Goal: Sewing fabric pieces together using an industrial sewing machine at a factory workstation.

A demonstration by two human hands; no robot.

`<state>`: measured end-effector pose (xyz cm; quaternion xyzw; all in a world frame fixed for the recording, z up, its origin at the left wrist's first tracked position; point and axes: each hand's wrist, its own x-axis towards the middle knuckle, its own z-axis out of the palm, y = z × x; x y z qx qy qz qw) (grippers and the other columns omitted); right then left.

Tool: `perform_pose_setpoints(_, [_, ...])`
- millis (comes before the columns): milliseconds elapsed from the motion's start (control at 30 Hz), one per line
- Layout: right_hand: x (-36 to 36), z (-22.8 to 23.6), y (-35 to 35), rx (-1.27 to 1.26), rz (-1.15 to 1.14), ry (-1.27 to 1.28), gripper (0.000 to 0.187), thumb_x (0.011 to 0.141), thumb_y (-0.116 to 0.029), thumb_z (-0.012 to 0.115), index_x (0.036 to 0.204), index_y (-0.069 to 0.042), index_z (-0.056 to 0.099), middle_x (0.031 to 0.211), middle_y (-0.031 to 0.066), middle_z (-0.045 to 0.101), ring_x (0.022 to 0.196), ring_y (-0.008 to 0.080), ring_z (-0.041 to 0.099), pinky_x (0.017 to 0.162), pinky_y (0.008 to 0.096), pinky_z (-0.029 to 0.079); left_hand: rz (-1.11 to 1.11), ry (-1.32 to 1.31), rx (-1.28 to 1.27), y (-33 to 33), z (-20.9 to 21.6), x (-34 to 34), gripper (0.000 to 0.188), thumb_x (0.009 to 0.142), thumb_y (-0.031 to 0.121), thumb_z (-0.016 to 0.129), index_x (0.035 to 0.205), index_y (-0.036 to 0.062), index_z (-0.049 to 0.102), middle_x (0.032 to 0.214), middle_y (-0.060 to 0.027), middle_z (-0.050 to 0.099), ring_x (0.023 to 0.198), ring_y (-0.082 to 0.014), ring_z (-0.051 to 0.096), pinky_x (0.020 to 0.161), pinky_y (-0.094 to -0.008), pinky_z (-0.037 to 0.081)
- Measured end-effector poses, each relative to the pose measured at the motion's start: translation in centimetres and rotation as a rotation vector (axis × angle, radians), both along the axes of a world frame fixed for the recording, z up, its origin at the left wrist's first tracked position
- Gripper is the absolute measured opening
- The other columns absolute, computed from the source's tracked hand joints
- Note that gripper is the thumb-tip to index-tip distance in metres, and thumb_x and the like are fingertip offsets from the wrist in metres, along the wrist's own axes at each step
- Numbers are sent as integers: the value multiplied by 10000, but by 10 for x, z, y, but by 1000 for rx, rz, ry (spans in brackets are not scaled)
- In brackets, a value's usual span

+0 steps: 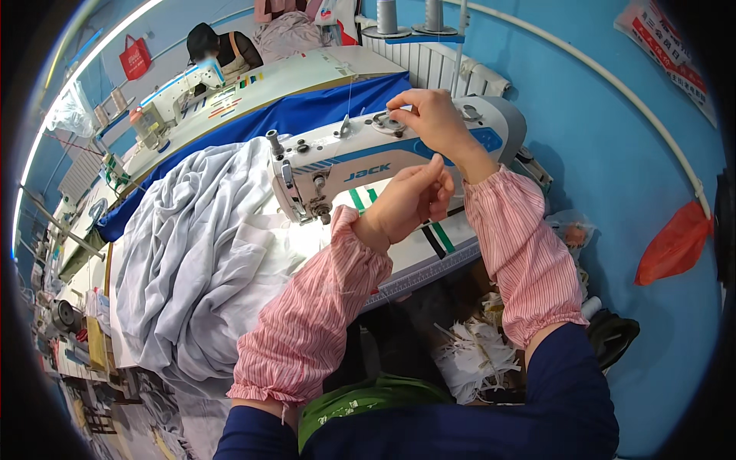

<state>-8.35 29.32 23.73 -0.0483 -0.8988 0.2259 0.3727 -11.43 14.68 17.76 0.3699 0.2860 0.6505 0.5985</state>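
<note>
A white and blue sewing machine (337, 153) stands on the table in front of me. My right hand (438, 126) is over the top of its arm, thumb and forefinger bent together beside the round metal bobbin winder (389, 123). Whatever those fingers pinch is too small to make out. Lower and closer, my left hand (410, 201) hovers before the machine's front, its fingers curled in with the thumb raised. Anything inside its grip is hidden. Light grey fabric (192, 253) lies heaped left of the needle end, with a paler part reaching under the machine head.
Thread cones (387, 17) stand on a rack behind the machine. Beyond a blue cloth (322, 100), a person (222, 54) sits at another sewing machine (180, 88). White scraps (475, 356) fill the space below the table, right of my lap. A blue wall (613, 192) borders the right.
</note>
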Motion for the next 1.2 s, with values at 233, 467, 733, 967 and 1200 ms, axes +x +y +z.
perform_pose_setpoints(233, [-5, -11, 6, 253, 26, 57, 143, 833, -105, 701, 949, -26, 730, 883, 130, 723, 779, 264, 699, 702, 343, 550, 53, -18, -30, -14, -11, -6, 419, 1033, 410, 498, 827, 53, 571, 673, -4, 490, 586, -124, 434, 571, -267, 384])
perform_pose_setpoints(467, [14, -1, 7, 826, 11, -89, 310, 841, -100, 631, 1145, -106, 693, 1094, 98, 710, 898, 283, 704, 735, 372, 568, 49, -9, -46, -32, -24, -6, 435, 1045, 393, 475, 808, 43, 578, 671, -5, 489, 582, -113, 436, 568, -262, 379])
perform_pose_setpoints(733, [-10, 27, 49, 590, 137, -385, 254, 851, 2, 528, 975, -82, 733, 1023, 96, 714, 989, 282, 669, 898, 397, 524, 104, 297, -240, -105, -38, 5, 463, 1059, 352, 404, 742, 35, 522, 691, -43, 482, 623, -137, 470, 612, -264, 403])
perform_pose_setpoints(967, [-10, 59, 103, 848, -360, -622, 237, 900, -108, 517, 1046, -101, 704, 1021, 165, 690, 973, 339, 649, 861, 426, 515, 181, 46, -56, -212, -87, 28, 399, 1043, 285, 450, 769, 12, 550, 716, -38, 488, 618, -122, 448, 582, -252, 370])
perform_pose_setpoints(1200, [-10, 103, 135, 922, -398, -375, 193, 937, -194, 522, 1019, -79, 653, 871, 190, 684, 851, 394, 648, 787, 440, 533, 417, -129, -133, -265, -113, 28, 415, 1031, 343, 486, 782, 20, 563, 671, -63, 469, 571, -175, 426, 525, -307, 353])
